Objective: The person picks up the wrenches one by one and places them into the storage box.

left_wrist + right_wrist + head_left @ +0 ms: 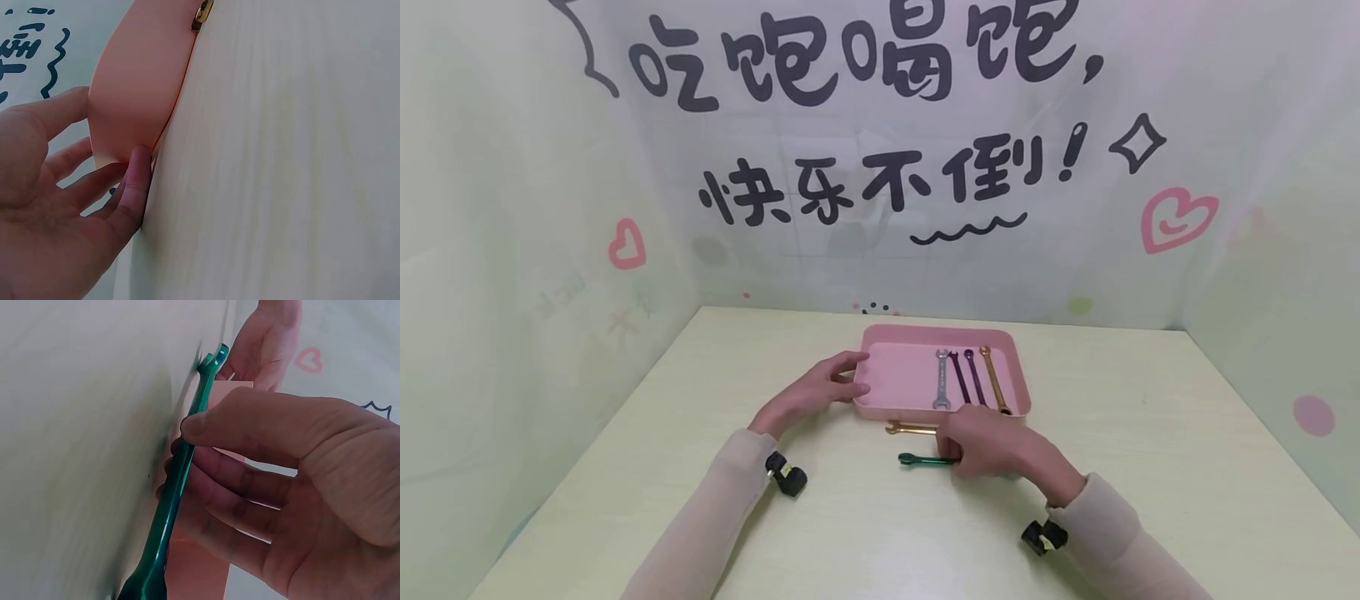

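At the left end of the pink tray (898, 379), my left hand (812, 392) grips the wall, fingers at the rim and outer side (69, 181). My right hand (992, 442) pinches a green wrench (172, 494) by its shank between thumb and fingers, just in front of the tray. Its open-ended jaw points left, close over the table. Between that hand and the tray's front wall lies a gold wrench (910, 429), partly hidden by the hand. Inside the tray, toward its right side, lie a silver wrench (942, 379), two dark purple wrenches (974, 375) and another gold wrench (994, 379).
The tray stands on a pale wood-grain table (850, 533) near its back edge. Behind it hangs a white curtain (820, 275) with dark lettering and pink hearts, and similar sheets close off both sides. A black camera mount sits at each wrist.
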The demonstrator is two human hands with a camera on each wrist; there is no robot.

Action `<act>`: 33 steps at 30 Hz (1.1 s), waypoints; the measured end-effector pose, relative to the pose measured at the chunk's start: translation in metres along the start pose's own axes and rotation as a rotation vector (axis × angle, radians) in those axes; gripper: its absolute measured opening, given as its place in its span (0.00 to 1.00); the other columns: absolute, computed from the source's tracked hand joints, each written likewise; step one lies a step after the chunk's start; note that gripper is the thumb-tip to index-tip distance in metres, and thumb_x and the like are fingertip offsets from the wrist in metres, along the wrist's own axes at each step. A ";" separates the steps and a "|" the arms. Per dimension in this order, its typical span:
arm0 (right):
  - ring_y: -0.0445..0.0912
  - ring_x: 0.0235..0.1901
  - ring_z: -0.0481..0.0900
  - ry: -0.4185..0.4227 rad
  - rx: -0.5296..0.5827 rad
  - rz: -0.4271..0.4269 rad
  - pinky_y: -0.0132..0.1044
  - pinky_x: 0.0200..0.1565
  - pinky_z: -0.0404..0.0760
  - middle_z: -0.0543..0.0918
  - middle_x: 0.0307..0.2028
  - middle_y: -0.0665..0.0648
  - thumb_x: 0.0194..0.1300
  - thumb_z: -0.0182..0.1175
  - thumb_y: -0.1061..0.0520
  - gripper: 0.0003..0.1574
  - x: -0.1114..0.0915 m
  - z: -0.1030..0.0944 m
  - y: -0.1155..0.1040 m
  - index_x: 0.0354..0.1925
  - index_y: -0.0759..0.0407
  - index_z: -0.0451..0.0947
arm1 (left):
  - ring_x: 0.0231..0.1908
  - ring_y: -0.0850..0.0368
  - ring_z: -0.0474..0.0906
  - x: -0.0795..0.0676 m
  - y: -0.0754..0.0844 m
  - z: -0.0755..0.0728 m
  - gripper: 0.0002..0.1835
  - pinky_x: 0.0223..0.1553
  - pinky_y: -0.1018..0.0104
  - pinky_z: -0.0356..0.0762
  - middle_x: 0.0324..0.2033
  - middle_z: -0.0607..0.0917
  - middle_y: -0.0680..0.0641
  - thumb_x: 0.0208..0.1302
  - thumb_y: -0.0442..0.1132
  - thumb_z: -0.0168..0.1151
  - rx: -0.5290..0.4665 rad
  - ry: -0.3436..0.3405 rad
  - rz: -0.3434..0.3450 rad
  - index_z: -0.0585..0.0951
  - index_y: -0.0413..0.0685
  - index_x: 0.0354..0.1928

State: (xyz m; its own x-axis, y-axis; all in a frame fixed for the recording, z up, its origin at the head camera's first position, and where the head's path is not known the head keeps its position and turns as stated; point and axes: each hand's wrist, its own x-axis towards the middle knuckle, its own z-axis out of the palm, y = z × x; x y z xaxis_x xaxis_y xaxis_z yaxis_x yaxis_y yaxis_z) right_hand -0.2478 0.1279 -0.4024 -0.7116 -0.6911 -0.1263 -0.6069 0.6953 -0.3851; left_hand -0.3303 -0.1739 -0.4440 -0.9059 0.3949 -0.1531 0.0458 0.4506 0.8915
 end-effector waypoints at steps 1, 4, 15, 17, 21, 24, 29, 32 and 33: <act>0.38 0.26 0.70 -0.002 0.003 0.001 0.28 0.29 0.69 0.79 0.25 0.47 0.52 0.66 0.72 0.15 0.000 0.000 0.000 0.30 0.51 0.84 | 0.72 0.42 0.70 0.000 0.000 0.000 0.38 0.73 0.43 0.69 0.76 0.68 0.44 0.71 0.49 0.67 0.000 0.000 0.002 0.63 0.58 0.79; 0.38 0.25 0.69 -0.003 0.003 -0.003 0.28 0.28 0.67 0.76 0.23 0.46 0.52 0.66 0.72 0.15 0.000 0.000 0.002 0.29 0.52 0.83 | 0.71 0.43 0.71 0.001 0.000 0.000 0.39 0.73 0.43 0.69 0.76 0.69 0.44 0.70 0.50 0.67 -0.003 0.001 0.000 0.64 0.59 0.79; 0.36 0.24 0.66 0.011 -0.011 -0.017 0.27 0.27 0.63 0.69 0.21 0.43 0.55 0.65 0.72 0.14 0.003 0.001 0.003 0.27 0.53 0.82 | 0.72 0.42 0.70 0.002 -0.002 -0.001 0.38 0.73 0.44 0.70 0.75 0.69 0.44 0.71 0.49 0.66 0.003 0.003 -0.001 0.64 0.58 0.79; 0.36 0.23 0.67 0.016 -0.009 -0.013 0.27 0.27 0.64 0.70 0.21 0.43 0.56 0.65 0.72 0.14 0.003 0.001 0.003 0.27 0.53 0.82 | 0.72 0.42 0.69 0.002 -0.002 -0.001 0.38 0.73 0.44 0.71 0.75 0.69 0.44 0.71 0.49 0.66 0.003 0.004 -0.002 0.64 0.58 0.79; 0.35 0.23 0.66 0.021 -0.009 -0.011 0.26 0.26 0.62 0.70 0.20 0.43 0.55 0.64 0.73 0.14 0.003 0.002 0.003 0.26 0.53 0.82 | 0.74 0.41 0.67 0.002 -0.002 -0.001 0.38 0.73 0.44 0.71 0.77 0.67 0.43 0.71 0.49 0.66 0.009 -0.007 0.010 0.63 0.56 0.79; 0.35 0.23 0.66 0.025 -0.008 -0.011 0.26 0.26 0.62 0.70 0.21 0.43 0.55 0.64 0.73 0.15 0.003 0.002 0.004 0.26 0.53 0.82 | 0.74 0.40 0.66 0.002 -0.002 -0.001 0.39 0.73 0.43 0.70 0.77 0.66 0.43 0.71 0.50 0.66 0.014 -0.008 0.013 0.62 0.56 0.79; 0.35 0.23 0.66 0.029 -0.032 -0.018 0.26 0.26 0.63 0.71 0.21 0.44 0.58 0.64 0.72 0.16 0.003 0.002 0.005 0.26 0.51 0.82 | 0.74 0.41 0.67 0.002 0.000 0.000 0.38 0.74 0.42 0.69 0.77 0.67 0.44 0.70 0.51 0.67 0.015 0.003 -0.002 0.64 0.59 0.79; 0.36 0.24 0.66 0.033 -0.057 -0.028 0.26 0.26 0.63 0.71 0.21 0.44 0.59 0.64 0.71 0.14 0.004 0.002 0.004 0.27 0.52 0.83 | 0.74 0.41 0.67 0.001 0.000 0.000 0.38 0.74 0.42 0.68 0.77 0.67 0.44 0.70 0.51 0.67 0.017 0.007 -0.004 0.64 0.59 0.79; 0.36 0.24 0.67 0.035 -0.061 -0.031 0.26 0.26 0.63 0.71 0.22 0.44 0.60 0.65 0.70 0.14 0.004 0.001 0.004 0.27 0.52 0.83 | 0.74 0.41 0.67 0.001 0.001 0.001 0.38 0.74 0.42 0.68 0.77 0.67 0.44 0.70 0.51 0.67 0.012 0.009 -0.009 0.64 0.60 0.79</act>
State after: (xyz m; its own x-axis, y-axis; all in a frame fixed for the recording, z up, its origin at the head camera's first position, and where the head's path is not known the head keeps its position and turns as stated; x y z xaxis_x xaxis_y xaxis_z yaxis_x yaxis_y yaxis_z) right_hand -0.2523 0.1276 -0.4053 -0.7036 -0.7058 -0.0823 -0.6484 0.6851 -0.3319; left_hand -0.3307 -0.1728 -0.4438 -0.9100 0.3834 -0.1575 0.0424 0.4642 0.8847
